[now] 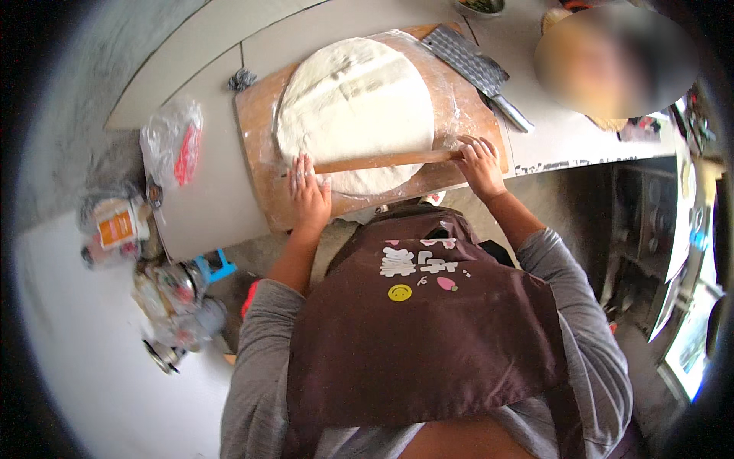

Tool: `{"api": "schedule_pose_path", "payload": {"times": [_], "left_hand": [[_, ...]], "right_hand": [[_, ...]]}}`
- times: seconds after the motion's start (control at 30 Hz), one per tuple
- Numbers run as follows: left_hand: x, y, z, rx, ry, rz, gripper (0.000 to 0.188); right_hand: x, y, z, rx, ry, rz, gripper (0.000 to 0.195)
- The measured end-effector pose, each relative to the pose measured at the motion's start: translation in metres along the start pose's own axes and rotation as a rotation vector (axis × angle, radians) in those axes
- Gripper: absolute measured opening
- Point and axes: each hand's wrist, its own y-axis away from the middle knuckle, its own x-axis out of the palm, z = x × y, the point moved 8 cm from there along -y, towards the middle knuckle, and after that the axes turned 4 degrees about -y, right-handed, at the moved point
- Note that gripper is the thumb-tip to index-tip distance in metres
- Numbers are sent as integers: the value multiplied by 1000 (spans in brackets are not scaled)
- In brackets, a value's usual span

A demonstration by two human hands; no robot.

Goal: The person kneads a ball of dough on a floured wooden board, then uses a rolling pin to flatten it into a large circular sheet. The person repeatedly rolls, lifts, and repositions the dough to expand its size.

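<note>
A wide, round sheet of pale dough (355,109) lies on a floured wooden board (261,149). Across the near part of the dough rests a wooden rolling pin (390,161). My left hand (308,192) lies over its left end, fingers stretched forward, palm down. At the other end, my right hand (480,163) has its fingers curled over the pin, just past the dough's right edge. A cleaver (467,60) with a dark, patterned blade lies at the board's far right corner, its handle pointing towards the right.
A clear plastic bag (172,137) with something red sits on the counter (215,201) at left. A crumpled dark scrap (242,79) lies by the board. A bowl (481,6) stands at the back. Packets (117,225) and jars (178,287) are at lower left.
</note>
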Motion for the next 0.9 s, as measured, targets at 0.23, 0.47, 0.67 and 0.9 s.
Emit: {"api": "schedule_pose_path", "payload": {"times": [0.23,0.47,0.67,0.9], "left_hand": [[-2,40,10,-25,22,34,69],[11,-4,52,-309,-139,-88,68],[20,-86,89,-465,-106,-189,67],[26,-77,86,-477,-105,-148,66]], "right_hand": [[23,15,12,-244,48,-13,23],[16,-55,43,59,149,117,78],[25,-128,12,170,188,-77,73],[32,-115,14,181,203,-58,70]]}}
